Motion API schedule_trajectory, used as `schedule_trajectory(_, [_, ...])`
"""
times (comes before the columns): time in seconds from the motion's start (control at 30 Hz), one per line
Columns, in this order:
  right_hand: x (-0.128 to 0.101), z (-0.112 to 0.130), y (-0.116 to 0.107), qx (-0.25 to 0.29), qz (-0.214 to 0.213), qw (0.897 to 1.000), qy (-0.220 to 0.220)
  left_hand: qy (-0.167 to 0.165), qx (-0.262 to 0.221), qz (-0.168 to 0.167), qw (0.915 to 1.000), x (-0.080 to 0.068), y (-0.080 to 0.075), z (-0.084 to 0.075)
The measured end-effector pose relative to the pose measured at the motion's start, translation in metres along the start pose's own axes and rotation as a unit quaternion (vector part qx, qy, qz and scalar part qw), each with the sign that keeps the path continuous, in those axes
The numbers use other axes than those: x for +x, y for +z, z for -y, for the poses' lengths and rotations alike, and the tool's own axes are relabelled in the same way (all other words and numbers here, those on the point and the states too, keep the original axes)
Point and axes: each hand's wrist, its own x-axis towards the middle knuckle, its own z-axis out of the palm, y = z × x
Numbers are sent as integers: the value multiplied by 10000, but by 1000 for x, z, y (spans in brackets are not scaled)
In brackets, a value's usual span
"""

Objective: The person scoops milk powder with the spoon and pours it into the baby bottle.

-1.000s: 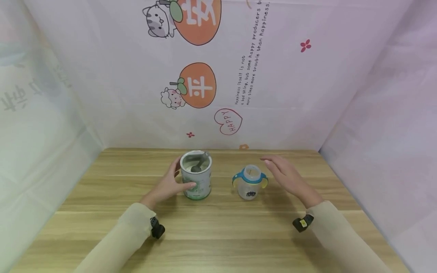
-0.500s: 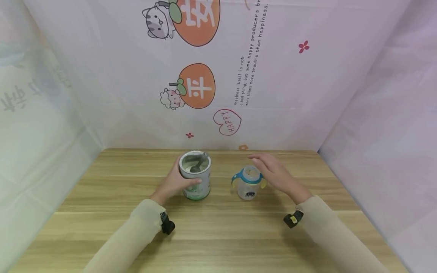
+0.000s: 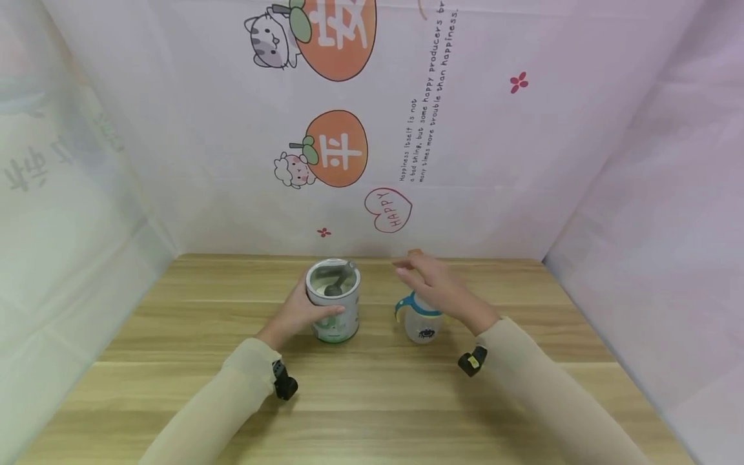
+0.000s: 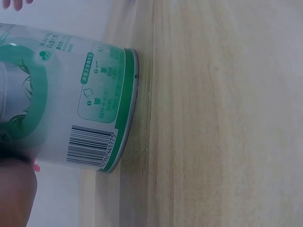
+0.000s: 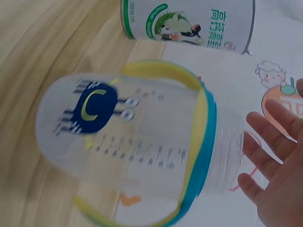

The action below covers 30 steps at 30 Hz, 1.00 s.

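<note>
At the centre of the head view an open tin (image 3: 333, 300) of powder is gripped round its side by the left hand (image 3: 298, 314), thumb and fingers curled on it, with a scoop (image 3: 335, 284) lying inside and nothing yet lifted out. Just right of it the uncapped handled bottle (image 3: 422, 320) stands on the wooden table (image 3: 372, 400), apparently empty, while the right hand (image 3: 437, 289) is held above it, fingers spread and holding nothing. Only the printed backdrop (image 3: 372, 129) is seen behind, and no obstruction appears between tin and bottle.

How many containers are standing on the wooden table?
2. The tin can stands left of centre, gripped by the left hand. The baby bottle stands to its right, under the right hand.
</note>
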Motion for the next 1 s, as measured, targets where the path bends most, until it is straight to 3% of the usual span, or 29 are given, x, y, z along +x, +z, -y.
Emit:
schedule_trajectory(0.5, [53,33,18,-528,654,9961,263,-81,-17,125,9999,-1,-1,-2])
schedule_trajectory(0.77, [74,38,25,-661,1008,9917,442,-297,-80,228,9993,2,-3,-3])
schedule_trajectory(1.0, [83,38,30,-920,1175,9875,509,-130,-68,179,9997,1,-1,-2])
